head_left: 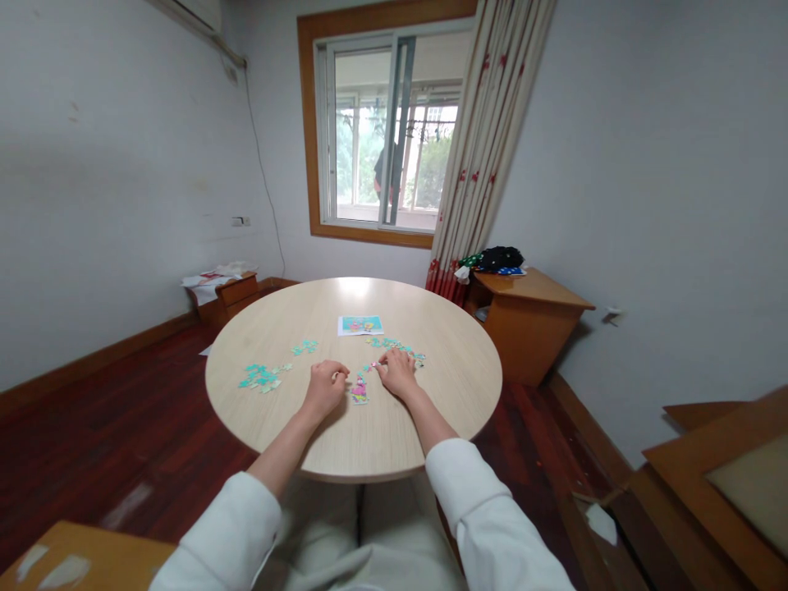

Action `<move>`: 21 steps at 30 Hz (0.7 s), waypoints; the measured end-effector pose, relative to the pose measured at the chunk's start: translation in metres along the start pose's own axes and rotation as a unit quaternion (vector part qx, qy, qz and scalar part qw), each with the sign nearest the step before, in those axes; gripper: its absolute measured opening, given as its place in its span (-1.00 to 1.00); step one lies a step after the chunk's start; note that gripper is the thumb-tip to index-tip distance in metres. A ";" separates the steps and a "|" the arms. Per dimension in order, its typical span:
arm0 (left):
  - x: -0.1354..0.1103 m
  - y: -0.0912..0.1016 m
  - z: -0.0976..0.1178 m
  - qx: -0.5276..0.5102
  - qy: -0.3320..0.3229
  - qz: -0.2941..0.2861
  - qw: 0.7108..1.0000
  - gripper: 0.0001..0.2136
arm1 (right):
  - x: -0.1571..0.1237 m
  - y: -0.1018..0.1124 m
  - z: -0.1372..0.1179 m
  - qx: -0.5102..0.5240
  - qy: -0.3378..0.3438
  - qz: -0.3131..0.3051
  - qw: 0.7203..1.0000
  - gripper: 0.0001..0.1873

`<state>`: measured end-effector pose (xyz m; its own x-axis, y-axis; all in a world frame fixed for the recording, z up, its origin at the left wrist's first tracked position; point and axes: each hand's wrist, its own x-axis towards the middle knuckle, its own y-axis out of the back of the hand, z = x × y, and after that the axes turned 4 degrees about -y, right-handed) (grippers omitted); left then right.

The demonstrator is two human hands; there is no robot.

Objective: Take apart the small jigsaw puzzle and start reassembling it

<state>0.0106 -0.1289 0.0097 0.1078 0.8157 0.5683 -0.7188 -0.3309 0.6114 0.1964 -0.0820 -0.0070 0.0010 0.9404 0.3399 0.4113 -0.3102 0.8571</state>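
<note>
Both my hands rest on a round light-wood table. My left hand is curled into a loose fist, and what its fingertips pinch is too small to make out. My right hand lies with fingers bent down onto small jigsaw pieces near a partly joined pink and teal patch between the hands. Loose teal pieces lie in a pile at the left, a smaller cluster further back, and a row beyond my right hand. A reference picture card lies flat past them.
A wooden cabinet with dark clothes on top stands right of the table by a curtain. A low box with papers sits by the left wall. Wooden furniture is at the right, and a board corner at the lower left.
</note>
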 end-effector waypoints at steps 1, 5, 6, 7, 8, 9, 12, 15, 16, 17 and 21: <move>0.001 0.001 -0.001 -0.005 0.005 0.006 1.000 -0.77 | 0.000 0.000 0.000 0.003 0.002 0.001 1.000 -0.87; 0.002 0.002 -0.002 -0.020 0.013 0.016 1.000 -0.78 | -0.003 0.004 -0.001 0.030 0.016 -0.007 0.999 -0.91; 0.002 0.001 -0.003 -0.020 0.014 0.016 1.000 -0.79 | -0.003 0.005 -0.001 0.041 0.025 -0.013 0.999 -0.92; 0.002 0.001 -0.003 -0.021 0.016 0.014 1.000 -0.79 | -0.004 0.006 -0.002 0.052 0.035 -0.018 0.998 -0.91; 0.002 0.001 -0.003 -0.022 0.017 0.013 1.000 -0.79 | -0.004 0.007 -0.002 0.062 0.044 -0.022 0.997 -0.88; 0.002 0.000 -0.003 -0.021 0.018 0.012 1.000 -0.80 | -0.004 0.008 -0.002 0.071 0.053 -0.022 0.996 -0.85; 0.002 -0.001 -0.005 -0.019 0.019 0.013 1.000 -0.80 | -0.005 0.008 -0.001 0.113 0.076 -0.021 0.990 -0.81; 0.001 -0.004 -0.006 -0.033 0.012 0.012 0.999 -0.80 | -0.006 0.008 -0.001 0.182 0.120 -0.014 0.976 -0.81; 0.001 -0.005 -0.007 -0.040 0.008 0.009 0.999 -0.80 | -0.007 0.008 -0.001 0.204 0.138 -0.010 0.969 -0.82; 0.001 -0.006 -0.007 -0.047 0.002 0.007 0.999 -0.80 | -0.008 0.008 -0.001 0.223 0.156 -0.006 0.962 -0.82; 0.001 -0.009 -0.007 -0.048 -0.017 -0.005 0.999 -0.81 | -0.015 0.010 -0.008 0.276 0.200 -0.008 0.940 -0.80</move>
<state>0.0124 -0.1219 0.0005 0.1370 0.8018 0.5817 -0.7795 -0.2751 0.5627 0.1933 -0.1008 -0.0003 -0.3067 0.7834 0.5406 0.8184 -0.0731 0.5701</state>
